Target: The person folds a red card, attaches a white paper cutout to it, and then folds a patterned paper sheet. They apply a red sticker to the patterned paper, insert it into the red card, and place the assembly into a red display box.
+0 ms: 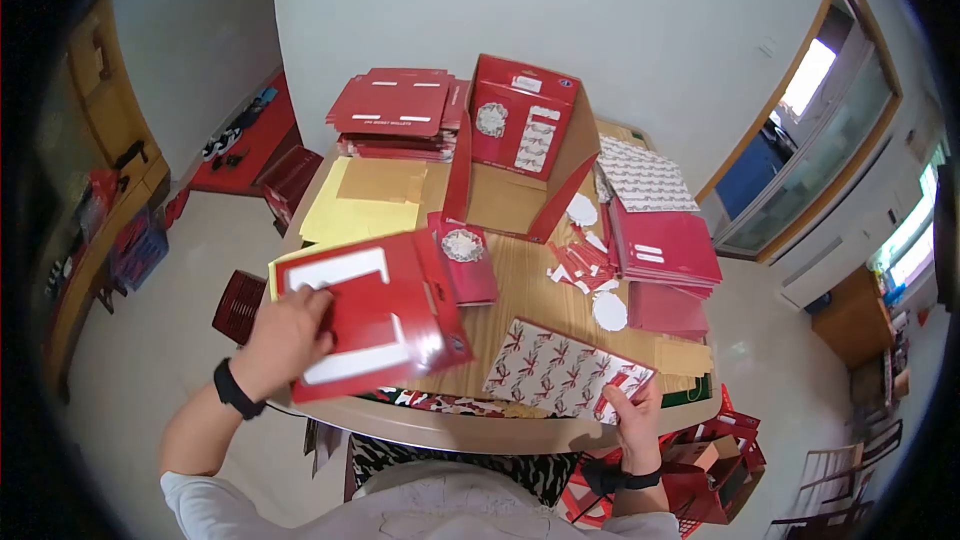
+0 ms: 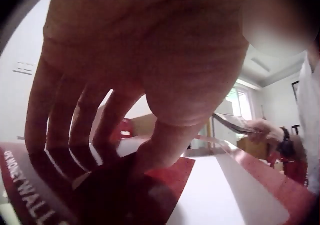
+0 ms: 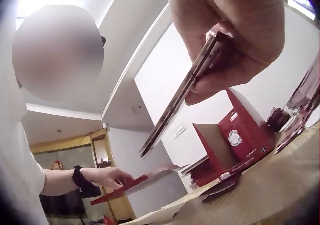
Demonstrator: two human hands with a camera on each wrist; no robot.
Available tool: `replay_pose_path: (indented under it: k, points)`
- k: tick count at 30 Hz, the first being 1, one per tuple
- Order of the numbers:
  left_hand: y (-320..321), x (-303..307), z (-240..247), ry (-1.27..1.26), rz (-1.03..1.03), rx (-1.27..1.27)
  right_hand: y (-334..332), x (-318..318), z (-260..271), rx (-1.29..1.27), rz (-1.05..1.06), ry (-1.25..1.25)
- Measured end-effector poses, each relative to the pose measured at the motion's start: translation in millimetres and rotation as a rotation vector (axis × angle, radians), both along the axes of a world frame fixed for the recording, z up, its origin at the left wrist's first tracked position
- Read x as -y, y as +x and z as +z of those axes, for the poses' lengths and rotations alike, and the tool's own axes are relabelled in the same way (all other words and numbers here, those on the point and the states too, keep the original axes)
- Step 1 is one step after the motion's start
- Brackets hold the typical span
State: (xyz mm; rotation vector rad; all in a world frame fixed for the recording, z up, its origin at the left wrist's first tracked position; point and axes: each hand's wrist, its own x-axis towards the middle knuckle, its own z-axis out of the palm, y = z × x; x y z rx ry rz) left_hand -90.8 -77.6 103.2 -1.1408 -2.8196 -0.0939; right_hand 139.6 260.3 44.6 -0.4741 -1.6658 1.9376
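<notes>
My left hand [image 1: 287, 338] grips a flat red card sheet [image 1: 355, 315] with white cut-out areas, tilted over the left front of the table. In the left wrist view, the fingers and thumb of the left hand [image 2: 145, 60] bend down onto the red sheet [image 2: 165, 185]. At the front right, my right hand [image 1: 638, 422] pinches the corner of a white wallet [image 1: 560, 370] patterned in red. Seen edge-on in the right wrist view, the thin layered wallet [image 3: 182, 95] is between the thumb and fingers of the right hand [image 3: 235, 35].
A red open box [image 1: 508, 195] stands mid-table, with stacked red cards [image 1: 390, 105] and yellow sheets [image 1: 325, 215] to its left. Right of it lie red wallets [image 1: 665, 248], patterned wallets [image 1: 648, 175] and small scraps [image 1: 580, 262]. A round label is on a red wallet [image 1: 475, 285].
</notes>
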Motion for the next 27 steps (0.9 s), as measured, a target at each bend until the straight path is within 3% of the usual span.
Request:
replay_pose_path:
  k: [3, 11, 14, 20, 27]
  points:
    - [31, -12, -12, 0.053, -0.107, 0.118, -9, -2, 0, 0.017, 0.017, -0.033]
    - [59, -43, -59, 0.046, -0.335, 0.011, 3, -22, -20, 0.244, 0.083, -0.042]
    - [58, -52, -78, 0.077, -0.345, -0.069, 10, -26, -27, 0.322, 0.179, -0.053]
    - [71, -65, -94, -0.108, -0.362, -0.131, 9, -27, -43, 0.38, 0.28, -0.06]
    - [70, -68, -96, -0.061, -0.36, -0.17, -1, -34, -45, 0.417, 0.406, -0.081]
